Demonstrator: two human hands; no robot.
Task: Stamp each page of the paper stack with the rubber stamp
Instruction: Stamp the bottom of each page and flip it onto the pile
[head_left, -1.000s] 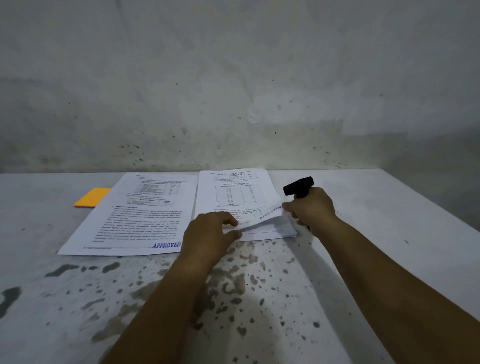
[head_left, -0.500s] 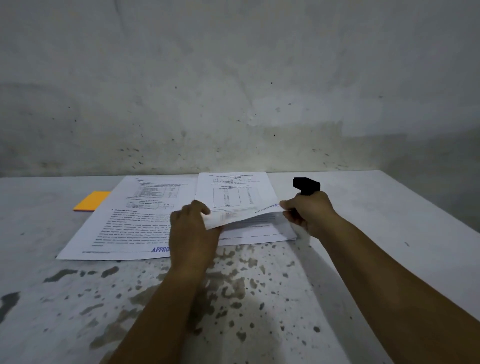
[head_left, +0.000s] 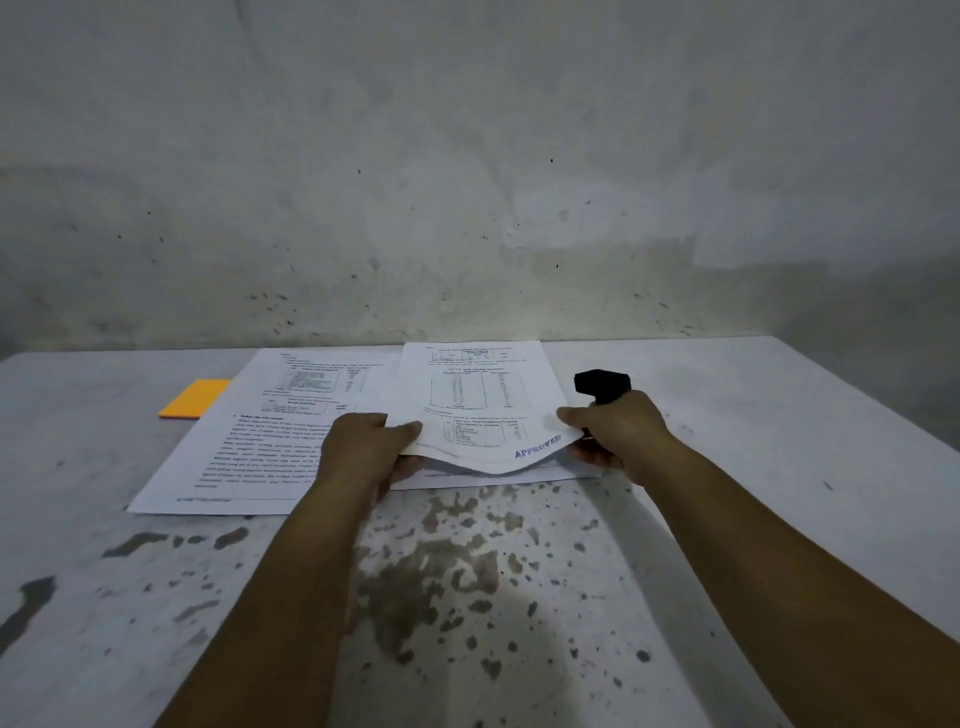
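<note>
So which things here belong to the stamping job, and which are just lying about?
Job:
- lifted stamped page, held by left hand and right hand
- paper stack
- rubber stamp, in right hand
- finished page

Lying about:
- orange pad

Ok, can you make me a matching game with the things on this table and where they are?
Things:
1. rubber stamp
2. orange pad
3. stamped page
4. finished sheet

Places or states:
A. lying flat on the left, past the left hand
B. lifted at its near edge by both hands
C. gripped in the right hand
D. far left on the table, beside the papers

Pairs: 1-C, 2-D, 3-B, 4-A
</note>
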